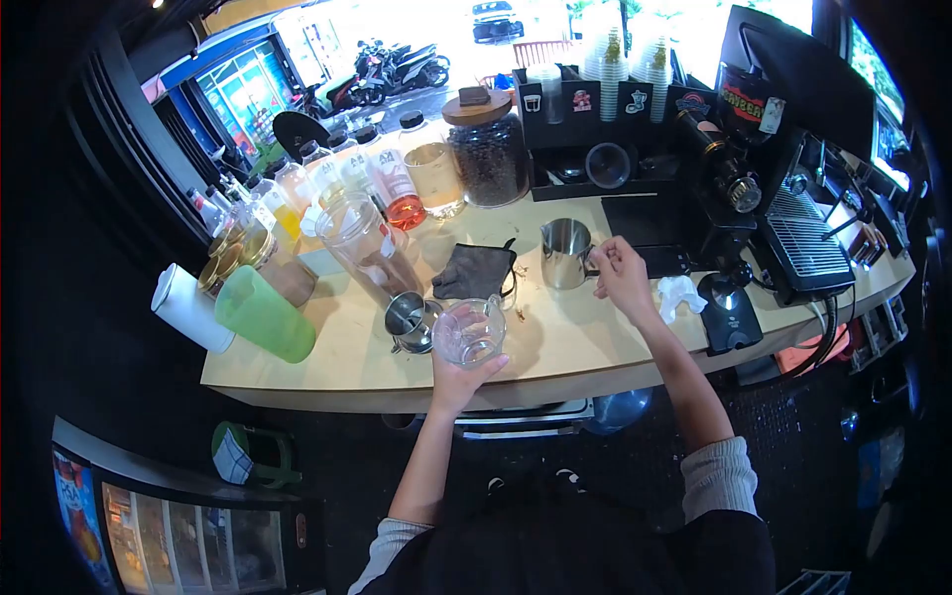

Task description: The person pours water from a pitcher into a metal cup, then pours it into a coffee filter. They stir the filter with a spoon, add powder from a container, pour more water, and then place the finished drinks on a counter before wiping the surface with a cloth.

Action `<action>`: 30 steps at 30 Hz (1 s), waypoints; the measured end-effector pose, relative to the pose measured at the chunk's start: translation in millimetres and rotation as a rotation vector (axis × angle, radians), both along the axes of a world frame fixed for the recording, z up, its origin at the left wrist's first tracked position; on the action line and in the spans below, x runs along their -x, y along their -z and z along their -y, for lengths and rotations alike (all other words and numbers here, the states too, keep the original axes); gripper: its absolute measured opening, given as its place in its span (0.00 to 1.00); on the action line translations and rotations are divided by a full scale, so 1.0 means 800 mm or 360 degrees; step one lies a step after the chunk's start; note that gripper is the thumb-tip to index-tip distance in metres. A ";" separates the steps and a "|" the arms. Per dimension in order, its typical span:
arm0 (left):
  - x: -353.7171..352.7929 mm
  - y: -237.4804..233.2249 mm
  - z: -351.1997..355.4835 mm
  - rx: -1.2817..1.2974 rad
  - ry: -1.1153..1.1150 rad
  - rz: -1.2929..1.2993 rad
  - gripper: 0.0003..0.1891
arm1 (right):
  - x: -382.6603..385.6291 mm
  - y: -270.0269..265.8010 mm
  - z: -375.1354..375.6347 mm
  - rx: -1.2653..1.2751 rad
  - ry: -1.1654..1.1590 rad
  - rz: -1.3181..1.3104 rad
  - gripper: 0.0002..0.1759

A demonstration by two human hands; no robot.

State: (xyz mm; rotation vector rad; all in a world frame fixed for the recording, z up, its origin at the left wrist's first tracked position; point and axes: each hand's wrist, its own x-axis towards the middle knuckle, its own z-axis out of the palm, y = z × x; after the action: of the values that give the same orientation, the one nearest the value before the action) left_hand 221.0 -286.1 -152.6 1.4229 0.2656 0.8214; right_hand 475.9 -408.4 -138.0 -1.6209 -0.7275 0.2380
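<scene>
My left hand (462,379) holds a clear glass cup (469,332) over the front edge of the wooden counter (555,342). Just left of the cup stands a small metal jigger or cup (409,315). My right hand (622,278) is at the handle side of a steel milk pitcher (566,260), its fingers curled by the handle. The pitcher stands upright on the counter. Between the cup and the far jars lies a black cloth or mask (474,271).
Bottles (389,183), a bean jar (488,154), a large clear pitcher (369,246), a green tumbler (266,313) and a white one (193,309) stand left. On the right are a crumpled tissue (680,297), a grinder (729,188) and an espresso machine (813,243).
</scene>
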 end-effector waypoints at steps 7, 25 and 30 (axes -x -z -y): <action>0.004 0.001 -0.008 -0.0027 -0.0075 -0.0058 0.44 | -0.051 0.001 -0.029 0.0086 0.0161 0.0375 0.11; 0.063 -0.036 -0.028 -0.0186 -0.0213 0.0063 0.45 | 0.060 0.037 -0.291 0.0876 -0.0915 0.1574 0.30; 0.069 -0.038 -0.025 -0.0200 -0.0275 0.0066 0.44 | 0.057 0.048 -0.275 0.0936 -0.0694 0.1425 0.29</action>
State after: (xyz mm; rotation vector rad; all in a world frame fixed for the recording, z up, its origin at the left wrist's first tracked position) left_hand 166.0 -266.2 -122.2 1.5131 0.3129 1.0225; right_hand 430.6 -188.5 -176.3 -2.1108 -1.8357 0.0137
